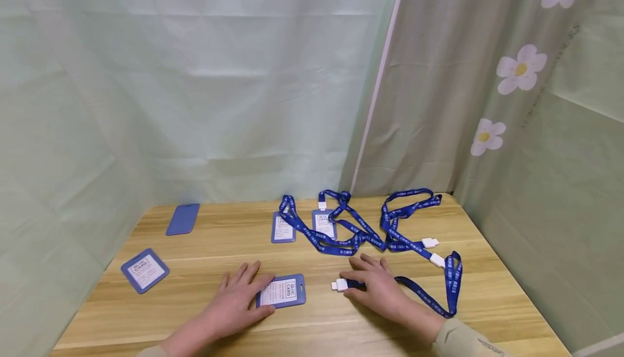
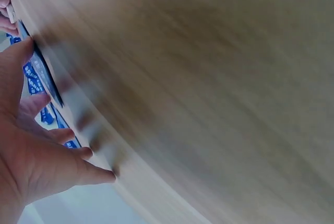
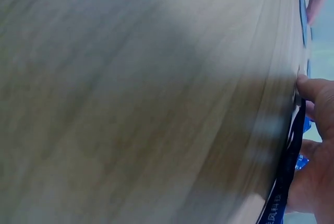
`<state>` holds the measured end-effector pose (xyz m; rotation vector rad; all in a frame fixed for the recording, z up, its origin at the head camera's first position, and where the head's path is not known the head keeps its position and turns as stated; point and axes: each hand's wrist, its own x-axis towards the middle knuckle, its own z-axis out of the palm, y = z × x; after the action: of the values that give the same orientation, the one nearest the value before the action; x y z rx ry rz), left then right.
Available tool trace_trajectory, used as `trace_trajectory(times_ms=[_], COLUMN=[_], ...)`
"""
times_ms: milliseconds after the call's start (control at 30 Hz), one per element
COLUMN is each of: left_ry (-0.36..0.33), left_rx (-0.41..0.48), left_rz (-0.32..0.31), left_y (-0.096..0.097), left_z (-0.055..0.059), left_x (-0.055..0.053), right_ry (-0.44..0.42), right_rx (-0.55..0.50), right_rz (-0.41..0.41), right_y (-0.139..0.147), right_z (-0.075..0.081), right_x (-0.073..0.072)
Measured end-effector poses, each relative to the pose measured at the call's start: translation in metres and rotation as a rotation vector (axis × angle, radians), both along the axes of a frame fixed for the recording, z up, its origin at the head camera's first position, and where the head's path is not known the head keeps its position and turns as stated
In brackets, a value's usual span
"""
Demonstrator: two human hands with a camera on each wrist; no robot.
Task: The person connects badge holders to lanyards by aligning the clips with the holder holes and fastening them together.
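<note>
In the head view, my left hand point(image 1: 237, 302) grips a blue ID badge holder point(image 1: 285, 290) by its left end, thumb and forefinger at opposite long edges. Its other fingers spread onto the table. The holder lies flat, slot end pointing right. To its right, my right hand point(image 1: 377, 287) pinches the strap end of a blue lanyard point(image 1: 423, 294) between thumb and forefinger, right behind its white clip point(image 1: 338, 285). That clip sticks out toward the holder, apart from it. The palm hides part of the strap. Fingertips of the left hand point(image 2: 47, 145) touch the wood in the left wrist view.
Two badge holders point(image 1: 283, 228) point(image 1: 331, 229) lie at the back under tangled lanyards point(image 1: 336, 250). More strap with white clips point(image 1: 430, 242) lies back right. Another holder point(image 1: 145, 270) and a blank-side-up one point(image 1: 183, 219) are at the left. Curtains point(image 1: 244, 102) enclose the wooden table point(image 1: 195, 254).
</note>
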<state>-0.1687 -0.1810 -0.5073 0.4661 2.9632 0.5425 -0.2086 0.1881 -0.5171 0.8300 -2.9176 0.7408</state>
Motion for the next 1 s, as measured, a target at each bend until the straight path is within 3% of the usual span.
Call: trace_trajectory(times_ms=[300,633,1000], left_ry=[0.034,0.042,0.047], left_rx=[0.032,0.024,0.036], left_rz=[0.019,0.041,0.032], left_y=[-0.007,0.014,0.027], left_z=[-0.001,-0.002,-0.002], left_x=[0.002,0.000,0.001], right_ry=[0.002,-0.033,0.023], right_rx=[-0.047,-0.095,-0.091], right_rz=[-0.061,-0.105,-0.116], right_y=[0.003,-0.012,-0.022], right_z=[-0.005,-0.004,-0.007], right_x=[0.001,0.005,0.009])
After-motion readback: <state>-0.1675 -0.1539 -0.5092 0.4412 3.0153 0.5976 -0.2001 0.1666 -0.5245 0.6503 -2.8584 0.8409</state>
